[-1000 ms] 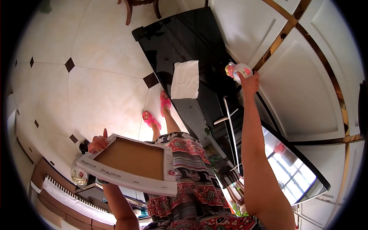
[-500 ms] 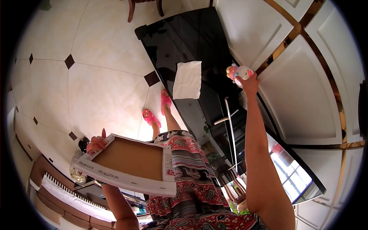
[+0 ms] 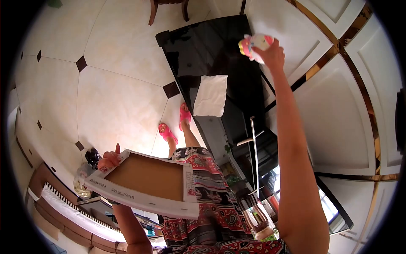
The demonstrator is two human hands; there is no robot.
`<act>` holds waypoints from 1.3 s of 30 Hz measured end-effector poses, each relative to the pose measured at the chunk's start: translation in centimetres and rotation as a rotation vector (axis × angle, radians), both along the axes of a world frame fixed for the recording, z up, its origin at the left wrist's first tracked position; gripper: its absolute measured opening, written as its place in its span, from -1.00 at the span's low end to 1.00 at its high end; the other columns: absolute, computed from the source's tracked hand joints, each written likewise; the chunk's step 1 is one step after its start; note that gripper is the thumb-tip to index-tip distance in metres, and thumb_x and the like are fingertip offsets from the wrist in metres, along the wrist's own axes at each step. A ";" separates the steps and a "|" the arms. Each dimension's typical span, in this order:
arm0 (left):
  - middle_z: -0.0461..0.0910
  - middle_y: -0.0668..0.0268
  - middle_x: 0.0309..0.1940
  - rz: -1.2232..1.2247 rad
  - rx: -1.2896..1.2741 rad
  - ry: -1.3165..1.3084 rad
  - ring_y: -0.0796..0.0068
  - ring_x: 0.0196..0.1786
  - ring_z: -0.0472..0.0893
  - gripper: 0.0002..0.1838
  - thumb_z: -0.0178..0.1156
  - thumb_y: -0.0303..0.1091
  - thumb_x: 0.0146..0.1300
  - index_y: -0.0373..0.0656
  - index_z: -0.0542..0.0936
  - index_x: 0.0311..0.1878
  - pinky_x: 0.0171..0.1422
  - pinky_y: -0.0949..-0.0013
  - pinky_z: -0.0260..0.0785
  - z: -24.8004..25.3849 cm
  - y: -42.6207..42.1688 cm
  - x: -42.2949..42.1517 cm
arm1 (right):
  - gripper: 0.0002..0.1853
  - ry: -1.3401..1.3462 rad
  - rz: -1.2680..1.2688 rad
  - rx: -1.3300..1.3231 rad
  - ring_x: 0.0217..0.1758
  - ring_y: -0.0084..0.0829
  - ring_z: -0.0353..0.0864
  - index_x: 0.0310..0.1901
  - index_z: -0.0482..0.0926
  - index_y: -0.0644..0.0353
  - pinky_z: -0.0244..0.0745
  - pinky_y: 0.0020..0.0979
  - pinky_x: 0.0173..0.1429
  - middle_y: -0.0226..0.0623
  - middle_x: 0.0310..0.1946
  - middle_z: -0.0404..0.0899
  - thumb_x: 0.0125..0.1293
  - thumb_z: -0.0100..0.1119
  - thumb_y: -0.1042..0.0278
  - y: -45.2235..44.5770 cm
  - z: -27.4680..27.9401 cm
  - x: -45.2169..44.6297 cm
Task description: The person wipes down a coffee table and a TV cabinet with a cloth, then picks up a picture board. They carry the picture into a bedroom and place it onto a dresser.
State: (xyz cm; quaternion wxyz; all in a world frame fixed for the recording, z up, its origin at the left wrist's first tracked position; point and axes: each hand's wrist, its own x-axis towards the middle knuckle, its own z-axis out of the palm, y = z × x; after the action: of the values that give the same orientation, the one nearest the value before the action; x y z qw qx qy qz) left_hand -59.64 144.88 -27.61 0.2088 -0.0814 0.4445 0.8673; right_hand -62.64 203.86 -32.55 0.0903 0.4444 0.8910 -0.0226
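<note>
So the left hand (image 3: 111,161) is gripping a canvas frame (image 3: 146,180), while the right hand (image 3: 272,55) is clutching a small colorful figurine (image 3: 257,47) above the black counter's (image 3: 207,53) far right side.

A hand could pass over the glossy black surface (image 3: 203,55) between the white sheet (image 3: 210,95) and the toy (image 3: 253,45). Nearer the body, a metal bar (image 3: 255,156) with crosspieces stands in the way. The right arm (image 3: 292,148) bars the path to the white panels (image 3: 338,114); the framed board (image 3: 148,201) blocks the space before the dress (image 3: 215,186).
</note>
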 end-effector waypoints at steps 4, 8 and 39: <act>0.36 0.27 -0.43 -0.008 -0.035 -0.011 0.33 -0.18 0.48 -0.60 0.09 -0.05 0.36 -0.13 0.33 -0.47 0.62 -0.02 -0.17 -0.4 -0.9 0.6 | 0.01 -0.044 0.004 0.000 0.13 0.03 0.51 0.23 0.35 0.07 0.48 -0.10 0.14 0.01 0.08 0.47 -0.27 0.47 -0.32 -0.3 -0.6 -5.1; 0.32 0.32 -0.46 0.058 -0.005 -0.029 0.33 -0.18 0.47 -0.71 0.15 -0.18 0.35 -0.07 0.37 -0.44 0.62 -0.06 -0.19 0.1 -0.6 0.8 | 0.00 -0.066 0.006 -0.005 0.13 0.01 0.51 0.20 0.36 0.11 0.48 -0.11 0.13 0.01 0.07 0.47 -0.26 0.47 -0.33 -0.1 -1.2 -6.5; 0.25 0.32 -0.45 -0.201 -0.046 0.033 0.33 -0.22 0.40 -0.73 0.03 -0.25 0.44 -0.10 0.34 -0.42 0.60 0.00 -0.07 -5.4 0.1 0.5 | -0.24 0.092 -0.043 -0.066 0.60 0.14 -0.27 0.50 0.09 -0.14 -0.27 0.26 0.51 0.03 0.56 -0.23 0.31 0.13 0.02 -23.9 -17.6 18.0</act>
State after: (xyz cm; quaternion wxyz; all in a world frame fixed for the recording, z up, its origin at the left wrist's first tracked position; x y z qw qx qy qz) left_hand -59.12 144.96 -33.00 0.2854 -0.0270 0.4738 0.8327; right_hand -44.65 179.96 -50.16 0.0634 0.4586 0.8833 -0.0742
